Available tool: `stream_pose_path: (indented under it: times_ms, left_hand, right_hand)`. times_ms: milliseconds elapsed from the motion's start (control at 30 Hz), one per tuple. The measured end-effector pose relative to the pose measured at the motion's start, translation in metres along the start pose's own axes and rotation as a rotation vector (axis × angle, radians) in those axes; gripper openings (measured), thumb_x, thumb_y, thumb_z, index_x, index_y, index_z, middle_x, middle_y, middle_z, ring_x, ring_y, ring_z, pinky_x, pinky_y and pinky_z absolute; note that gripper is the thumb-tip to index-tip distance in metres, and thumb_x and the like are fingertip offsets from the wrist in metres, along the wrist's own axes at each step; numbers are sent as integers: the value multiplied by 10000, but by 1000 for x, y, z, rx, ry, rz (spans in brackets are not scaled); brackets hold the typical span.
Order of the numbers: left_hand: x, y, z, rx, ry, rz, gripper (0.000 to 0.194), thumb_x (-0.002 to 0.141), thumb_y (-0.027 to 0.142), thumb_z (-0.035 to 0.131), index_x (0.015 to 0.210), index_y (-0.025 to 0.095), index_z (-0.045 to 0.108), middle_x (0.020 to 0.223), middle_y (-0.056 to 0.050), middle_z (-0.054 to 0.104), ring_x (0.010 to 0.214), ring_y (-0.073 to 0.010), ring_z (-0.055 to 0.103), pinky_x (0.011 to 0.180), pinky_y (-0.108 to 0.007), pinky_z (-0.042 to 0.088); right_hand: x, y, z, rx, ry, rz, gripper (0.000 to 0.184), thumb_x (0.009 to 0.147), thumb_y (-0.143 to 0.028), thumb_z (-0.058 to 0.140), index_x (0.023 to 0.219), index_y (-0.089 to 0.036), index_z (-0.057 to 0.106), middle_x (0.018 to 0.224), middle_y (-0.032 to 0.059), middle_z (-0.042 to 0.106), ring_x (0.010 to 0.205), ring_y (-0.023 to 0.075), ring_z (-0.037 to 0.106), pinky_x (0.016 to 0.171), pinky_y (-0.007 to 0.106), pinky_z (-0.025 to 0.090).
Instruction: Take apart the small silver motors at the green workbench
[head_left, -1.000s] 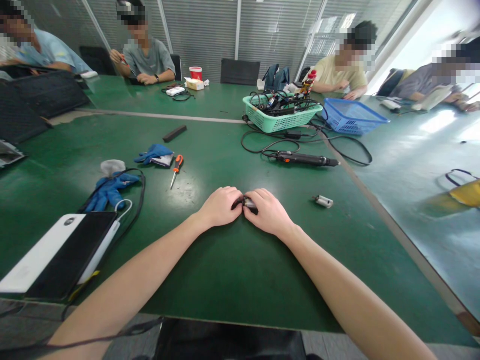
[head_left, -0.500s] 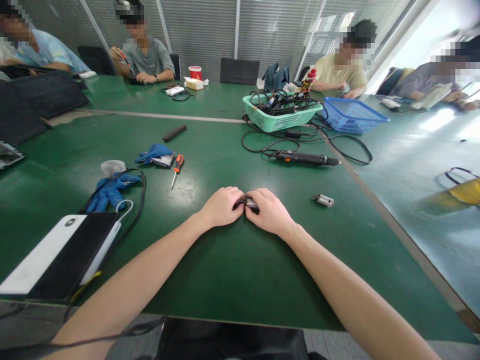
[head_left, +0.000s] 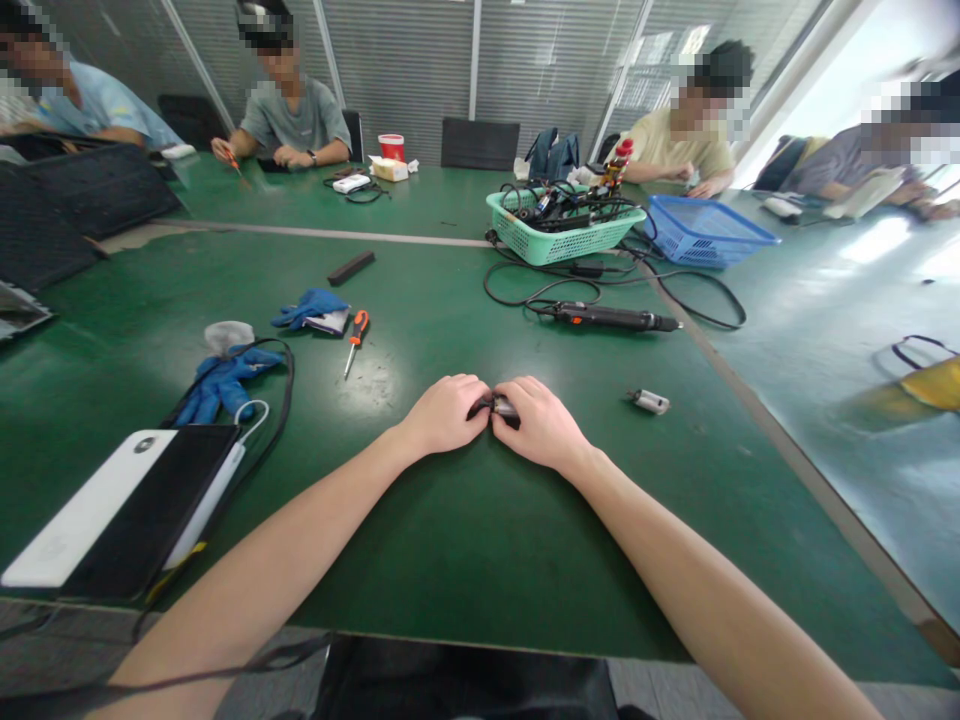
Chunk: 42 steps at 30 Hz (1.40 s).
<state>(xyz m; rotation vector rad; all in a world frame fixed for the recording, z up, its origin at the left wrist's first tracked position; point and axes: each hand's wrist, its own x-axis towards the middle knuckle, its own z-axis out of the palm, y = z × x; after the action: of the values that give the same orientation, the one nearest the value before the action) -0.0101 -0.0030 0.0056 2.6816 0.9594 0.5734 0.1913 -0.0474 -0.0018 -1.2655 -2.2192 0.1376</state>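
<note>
In the middle of the green table my hands meet, fingers curled and almost touching. My right hand (head_left: 536, 420) is closed round a small silver motor (head_left: 504, 407), mostly hidden by the fingers. A small black part (head_left: 480, 405) sits in the closed grip of my left hand (head_left: 448, 412), end to end with the motor. Whether the two are joined I cannot tell. A second small silver motor (head_left: 649, 402) lies to the right. Beyond my hands rests a black electric screwdriver (head_left: 615, 317), and an orange-handled screwdriver (head_left: 357, 340) lies to the left.
Blue gloves (head_left: 225, 385), a black bar (head_left: 351, 268) and a white-and-black device (head_left: 124, 510) with cables occupy the left. A green basket (head_left: 555, 245) of cables and a blue basket (head_left: 709, 235) stand at the back. Several people sit round the table (head_left: 487, 560).
My hands and the parts in them stay practically in place. Across the table, a person's hand has lowered an orange-handled tool to the tabletop.
</note>
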Motion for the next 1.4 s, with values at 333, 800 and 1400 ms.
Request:
stream_pose_path:
  times_ms: [333,800,1400]
  left_hand:
    - [0,-1,1,6,-8,6,79,911,245,543,904,190,599,875,-39,617,832,-198,587,756,-336,470]
    - [-1,-3,2,-4,8,22,64,910,241,559,905,190,597,860,-31,605,829,-195,577,768,-335,466]
    - [-1,-1,-1,5,-6,23,61,911,244,569,889,189,588,872,-34,608,827,-196,574,744,-333,461]
  right_hand:
    - [0,0,1,7,8,-3,176,866,-222,601,1042,-204,608,984,97,663,941,267,610,870,411,508]
    - [0,1,3,9,10,-3,180,858,-214,608,1037,-207,608,991,93,663,939,262,605,860,403,498]
    - [0,-1,0,27,14,-5,181,875,-226,608,1055,-206,614,992,94,669,945,265,611,879,413,504]
